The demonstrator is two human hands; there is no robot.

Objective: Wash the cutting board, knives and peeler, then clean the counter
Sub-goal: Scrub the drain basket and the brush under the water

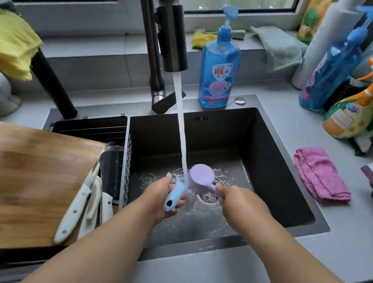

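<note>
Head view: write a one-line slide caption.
Left hand holds a blue peeler under running water while right hand scrubs it with a purple brush.

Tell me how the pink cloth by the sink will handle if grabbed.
The pink cloth lies folded and rumpled on the counter, so it is probably floppy and will unfold when lifted by one edge. Its fuzzy pile suggests it is light and easy to grip, not slippery. Pushed, it would likely bunch up rather than slide.
</note>
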